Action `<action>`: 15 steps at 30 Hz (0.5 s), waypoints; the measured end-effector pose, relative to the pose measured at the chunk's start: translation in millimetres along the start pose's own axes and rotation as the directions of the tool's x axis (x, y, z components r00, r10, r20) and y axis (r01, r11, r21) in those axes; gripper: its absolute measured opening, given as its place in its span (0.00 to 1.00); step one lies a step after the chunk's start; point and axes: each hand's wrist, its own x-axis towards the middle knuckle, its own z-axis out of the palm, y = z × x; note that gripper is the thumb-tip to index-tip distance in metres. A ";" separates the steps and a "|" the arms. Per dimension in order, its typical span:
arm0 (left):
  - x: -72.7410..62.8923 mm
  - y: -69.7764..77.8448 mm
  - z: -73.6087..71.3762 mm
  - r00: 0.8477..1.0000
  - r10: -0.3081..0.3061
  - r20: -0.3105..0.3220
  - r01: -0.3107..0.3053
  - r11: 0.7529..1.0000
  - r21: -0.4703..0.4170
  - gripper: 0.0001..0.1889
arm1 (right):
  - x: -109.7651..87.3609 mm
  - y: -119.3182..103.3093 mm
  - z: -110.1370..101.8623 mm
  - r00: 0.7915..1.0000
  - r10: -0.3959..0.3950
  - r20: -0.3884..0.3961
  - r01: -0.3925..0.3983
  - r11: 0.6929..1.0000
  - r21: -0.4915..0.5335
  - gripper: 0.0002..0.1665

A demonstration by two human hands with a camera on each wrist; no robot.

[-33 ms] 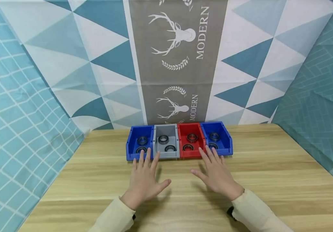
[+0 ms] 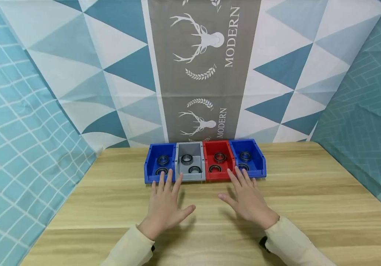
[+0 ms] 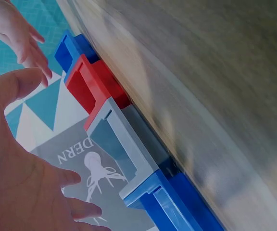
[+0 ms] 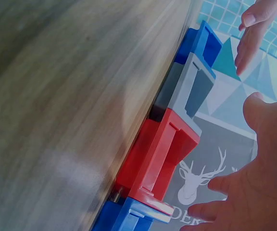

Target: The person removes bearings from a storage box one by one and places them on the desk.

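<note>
My left hand [image 2: 164, 208] hovers over the table, fingers spread and holding nothing, its fingertips near the front of the left blue bin [image 2: 148, 170] and the grey bin [image 2: 190, 177]. Level with it on the other side, my right hand [image 2: 249, 201] has straight, spread fingers by the red bin [image 2: 217, 177] and the right blue bin [image 2: 258, 173]. Each bin contains two ring-shaped ball bearings, such as the one [image 2: 186, 163] in the grey bin. Fingertips partly cover the front bearings in both blue bins. In the wrist views the palms are bare.
The bins stand side by side in a row at the back of the wooden table [image 2: 207, 236]. Behind them hangs a patterned cloth [image 2: 203, 85] with deer prints. Blue-green cloths close off the left [image 2: 21, 129] and right [image 2: 360, 122] sides.
</note>
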 end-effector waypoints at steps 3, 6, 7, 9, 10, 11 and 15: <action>0.3 0.3 -0.7 1.000 0.005 0.000 -0.005 1.000 -0.005 0.51 | -0.4 1.1 -0.1 1.000 0.007 -0.004 -0.007 1.000 0.004 0.51; -0.2 -0.1 -1.0 1.000 0.004 0.008 -0.004 1.000 -0.012 0.51 | -1.3 1.9 -0.1 1.000 0.006 -0.012 -0.006 1.000 0.005 0.51; -0.1 -0.5 -1.1 1.000 0.004 0.009 -0.004 1.000 -0.011 0.51 | -1.2 1.9 -0.2 1.000 0.006 -0.013 -0.006 1.000 0.005 0.51; 0.0 -1.6 -1.2 1.000 0.002 0.010 -0.001 1.000 -0.009 0.52 | -1.0 1.5 -0.6 1.000 -0.003 -0.024 0.003 1.000 0.003 0.50; 0.2 -2.0 -1.5 1.000 0.000 0.011 0.000 1.000 -0.006 0.52 | -0.6 1.5 -0.8 1.000 -0.009 -0.030 0.009 1.000 0.002 0.50; 0.4 -2.3 -1.9 1.000 0.001 0.008 -0.001 1.000 -0.007 0.53 | -0.3 1.3 -1.2 0.999 -0.014 -0.035 0.014 1.000 0.000 0.50; 1.8 -2.6 -2.7 1.000 0.010 -0.001 -0.010 1.000 -0.009 0.52 | 1.6 0.7 -3.8 0.999 -0.020 -0.049 0.020 1.000 -0.001 0.49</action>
